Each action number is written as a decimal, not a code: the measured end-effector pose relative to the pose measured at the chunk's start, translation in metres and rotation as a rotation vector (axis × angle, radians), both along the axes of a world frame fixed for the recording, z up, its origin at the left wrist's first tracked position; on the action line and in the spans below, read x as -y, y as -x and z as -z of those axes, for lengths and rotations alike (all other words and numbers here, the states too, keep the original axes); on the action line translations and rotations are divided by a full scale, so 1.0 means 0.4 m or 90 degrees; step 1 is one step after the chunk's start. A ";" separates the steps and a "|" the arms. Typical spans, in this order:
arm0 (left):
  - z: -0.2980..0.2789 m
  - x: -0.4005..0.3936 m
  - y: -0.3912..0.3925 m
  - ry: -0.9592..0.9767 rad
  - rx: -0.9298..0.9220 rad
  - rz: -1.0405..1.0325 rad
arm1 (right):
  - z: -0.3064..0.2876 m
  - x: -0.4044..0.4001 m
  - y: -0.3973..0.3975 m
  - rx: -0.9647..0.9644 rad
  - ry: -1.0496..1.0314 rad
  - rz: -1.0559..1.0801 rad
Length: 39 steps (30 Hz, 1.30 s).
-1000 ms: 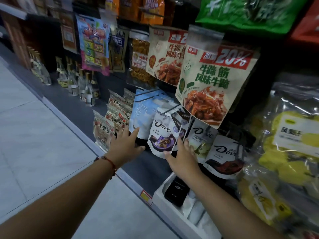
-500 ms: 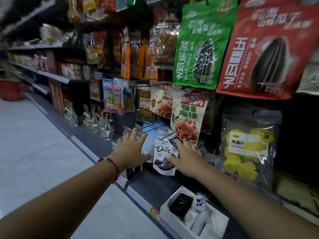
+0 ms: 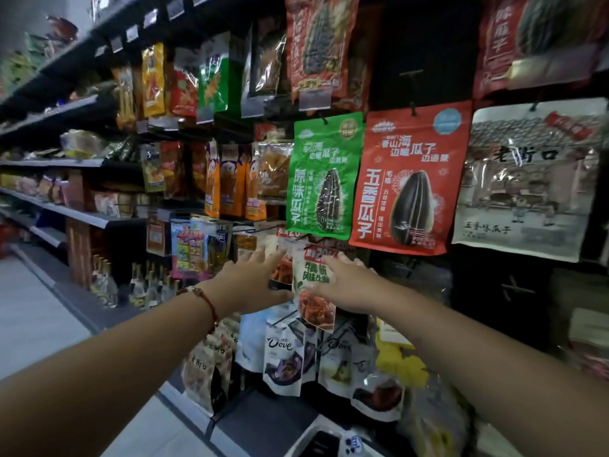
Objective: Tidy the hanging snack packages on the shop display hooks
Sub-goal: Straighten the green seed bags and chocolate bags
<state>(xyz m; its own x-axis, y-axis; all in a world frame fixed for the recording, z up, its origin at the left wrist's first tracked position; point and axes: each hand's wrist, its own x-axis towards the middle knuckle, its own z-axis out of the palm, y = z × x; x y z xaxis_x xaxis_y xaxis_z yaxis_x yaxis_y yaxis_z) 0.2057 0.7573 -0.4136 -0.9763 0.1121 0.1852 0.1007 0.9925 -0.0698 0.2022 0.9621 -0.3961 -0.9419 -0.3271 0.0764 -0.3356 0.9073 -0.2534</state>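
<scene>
The left hand [image 3: 250,285] and the right hand [image 3: 346,285], fingers spread, touch a white snack bag [image 3: 313,285] marked "20%" that hangs under the green bag [image 3: 324,176]. Below hang two bags reading "Dove" [image 3: 283,361].

"Dove" on a white pouch [image 3: 282,359]; "五香瓜子" on a red bag [image 3: 407,183]; "原味瓜子" on a green bag [image 3: 321,174]

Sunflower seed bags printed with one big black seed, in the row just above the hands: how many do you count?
2. The green bag hangs on the left, the red bag beside it on the right. Similar bags hang on the row above, partly cut off; others may be hidden behind these.
</scene>
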 end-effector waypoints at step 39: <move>0.351 -0.484 0.371 -0.311 0.074 0.269 | 0.377 -0.438 0.212 -0.050 0.487 0.382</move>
<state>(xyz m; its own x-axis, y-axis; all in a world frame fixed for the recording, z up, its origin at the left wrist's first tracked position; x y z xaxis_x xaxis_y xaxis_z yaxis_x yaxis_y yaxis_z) 0.0572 0.9508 -0.5541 -0.8831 0.4203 0.2087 0.4691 0.7801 0.4140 0.1172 1.1374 -0.5471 -0.9189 0.3698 0.1375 0.0881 0.5321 -0.8421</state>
